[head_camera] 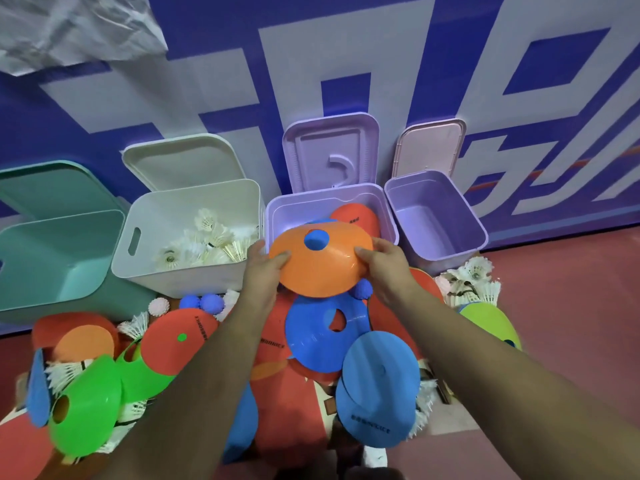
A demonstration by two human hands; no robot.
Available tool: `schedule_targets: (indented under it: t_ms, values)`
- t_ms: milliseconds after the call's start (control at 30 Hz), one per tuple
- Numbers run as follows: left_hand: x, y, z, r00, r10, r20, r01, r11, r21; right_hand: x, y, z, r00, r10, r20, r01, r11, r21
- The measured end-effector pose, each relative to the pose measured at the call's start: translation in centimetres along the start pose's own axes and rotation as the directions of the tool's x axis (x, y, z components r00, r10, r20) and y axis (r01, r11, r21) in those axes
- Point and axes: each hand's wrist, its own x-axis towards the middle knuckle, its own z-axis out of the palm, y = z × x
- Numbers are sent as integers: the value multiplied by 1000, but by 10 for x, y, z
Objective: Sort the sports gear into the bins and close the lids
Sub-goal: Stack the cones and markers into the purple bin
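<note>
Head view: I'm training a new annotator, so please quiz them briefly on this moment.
1. True or false: both the left hand and the right hand hold the orange cone.
2. Which bin holds shuttlecocks? A teal; B white bin; C the far-right one.
3. Fill in: the lid of the purple bin behind the orange cone stands ___.
Key: 1 true; 2 B; 3 open.

Blue wall (214, 64) with large pale block lettering, crumpled white sheet (69, 29), red floor (571, 306).
</note>
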Motion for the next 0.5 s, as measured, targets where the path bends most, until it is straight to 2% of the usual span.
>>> schedule_targets:
  t_ms: [67, 133, 200, 267, 400, 500]
  values:
    - [16, 3, 5, 998, 15, 54, -25, 983, 182, 19, -3, 5, 996, -62, -65, 51, 986, -159]
    - [37, 3, 11, 993, 44, 109, -79, 940, 333, 39, -7, 12, 988, -96, -123, 63, 968, -243]
    - [59, 3, 18, 992, 67, 110, -108, 892, 438, 60, -9, 19, 979, -120, -165, 67, 954, -293]
    - [85, 0, 20, 990, 86, 111, -134, 816, 562, 82, -8, 27, 972, -150, -181, 60, 903, -426]
    - [120, -11, 22, 991, 88, 97, -131, 649, 749, 114, -1, 38, 977, -160, -141, 43, 795, -605]
    - [125, -14, 23, 989, 63, 136, -148, 540, 829, 122, 5, 42, 987, -162, -21, 87, 632, -770]
